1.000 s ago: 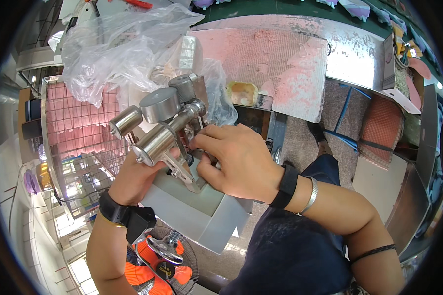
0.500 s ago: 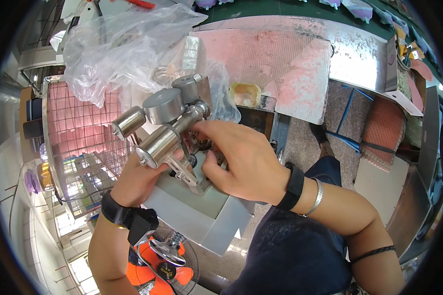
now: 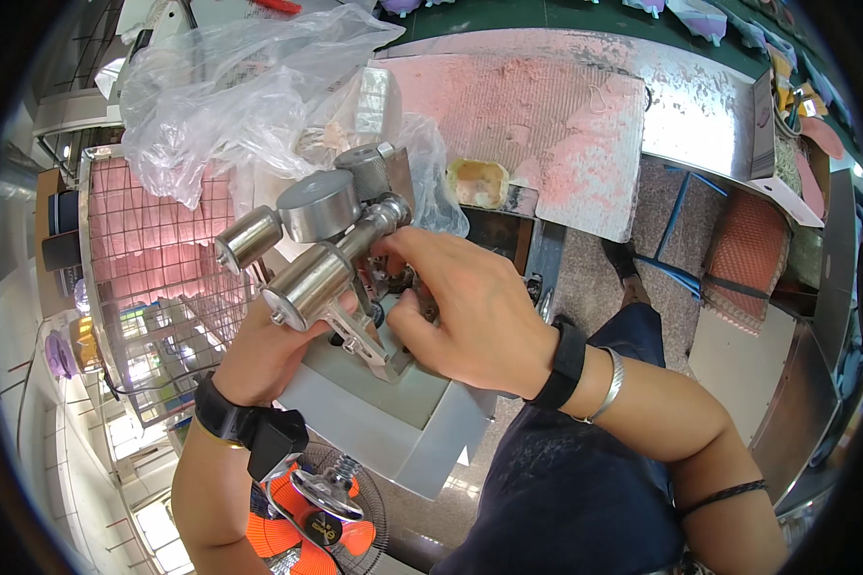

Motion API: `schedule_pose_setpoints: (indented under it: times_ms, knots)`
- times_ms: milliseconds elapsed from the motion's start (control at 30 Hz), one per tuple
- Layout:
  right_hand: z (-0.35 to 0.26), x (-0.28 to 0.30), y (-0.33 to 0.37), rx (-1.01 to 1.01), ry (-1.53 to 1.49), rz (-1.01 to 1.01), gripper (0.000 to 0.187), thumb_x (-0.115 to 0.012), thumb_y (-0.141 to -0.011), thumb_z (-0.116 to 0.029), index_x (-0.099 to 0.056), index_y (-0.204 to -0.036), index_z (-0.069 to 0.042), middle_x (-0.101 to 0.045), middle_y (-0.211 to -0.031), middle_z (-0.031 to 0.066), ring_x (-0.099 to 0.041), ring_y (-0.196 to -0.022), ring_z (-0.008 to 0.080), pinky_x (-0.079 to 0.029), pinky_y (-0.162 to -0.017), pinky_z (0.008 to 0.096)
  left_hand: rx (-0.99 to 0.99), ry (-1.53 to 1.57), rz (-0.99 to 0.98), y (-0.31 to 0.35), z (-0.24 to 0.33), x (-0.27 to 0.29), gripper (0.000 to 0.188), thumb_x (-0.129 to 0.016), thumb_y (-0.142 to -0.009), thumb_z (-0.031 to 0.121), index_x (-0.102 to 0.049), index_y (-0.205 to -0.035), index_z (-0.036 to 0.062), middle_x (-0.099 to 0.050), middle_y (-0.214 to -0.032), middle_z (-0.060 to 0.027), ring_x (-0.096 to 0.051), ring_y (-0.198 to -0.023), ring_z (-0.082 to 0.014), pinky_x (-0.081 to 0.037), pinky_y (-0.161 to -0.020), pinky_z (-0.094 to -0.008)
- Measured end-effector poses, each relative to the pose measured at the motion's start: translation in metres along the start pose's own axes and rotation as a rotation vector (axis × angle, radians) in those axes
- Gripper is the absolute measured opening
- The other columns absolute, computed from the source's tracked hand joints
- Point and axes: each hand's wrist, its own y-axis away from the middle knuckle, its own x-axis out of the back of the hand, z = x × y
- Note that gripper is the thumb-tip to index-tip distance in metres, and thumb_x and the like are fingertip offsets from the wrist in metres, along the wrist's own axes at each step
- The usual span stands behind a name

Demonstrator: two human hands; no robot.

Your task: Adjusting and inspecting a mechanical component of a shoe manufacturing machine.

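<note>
Head view, looking down over my own forearms. I am standing at a small grey machine base with a cluster of polished metal cylinders rising from it, and I judge that I am in the middle of fitting or adjusting a small part at the core of that assembly, just below the cylinders.

My left hand comes up from the lower left, wearing a black wrist strap, and cups the underside of the lowest cylinder and its bracket. Its fingers are wrapped closed around that metal to steady it.

My right hand reaches in from the right, with a black watch and a thin silver bangle on the wrist. Its fingertips are pinched close together against a small dark fitting between the cylinders and the base. Whether they actually grip a loose piece I cannot tell, as the hand hides it.

The next move, I judge, calls for a fine, steady twist or press from the right fingertips while the left hand stays braced.

Around the machine: crumpled clear plastic sheeting behind it, a wire mesh rack to the left, a pink-dusted work surface beyond, and an orange fan below.
</note>
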Motion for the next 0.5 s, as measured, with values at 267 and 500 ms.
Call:
schedule_pose_setpoints:
  times_ms: [267, 500]
  knots:
    - [0.0008, -0.0004, 0.0013, -0.048, -0.067, 0.0, 0.031, -0.055, -0.076, -0.009, -0.058, -0.107, -0.004, -0.061, -0.087, 0.0141, -0.059, -0.074, 0.0325, -0.048, -0.069, 0.0408, 0.047, -0.002, 0.06, 0.0009, 0.0031, -0.0048, 0.059, -0.062, -0.086, -0.004, -0.041, -0.14, 0.0006, -0.058, -0.124, -0.0094, -0.056, -0.114, -0.0189, -0.043, -0.101, -0.0368]
    - [0.0037, 0.0065, 0.0044, 0.058, 0.149, -0.085, 0.025, -0.057, -0.076, -0.011, -0.06, -0.1, -0.007, -0.06, -0.085, 0.0119, -0.057, -0.072, 0.0309, -0.046, -0.067, 0.041, 0.037, -0.017, 0.069, -0.0008, 0.0035, -0.0071, 0.059, -0.064, -0.085, -0.001, -0.041, -0.139, 0.0005, -0.058, -0.124, -0.0092, -0.057, -0.113, -0.019, -0.044, -0.1, -0.0369]
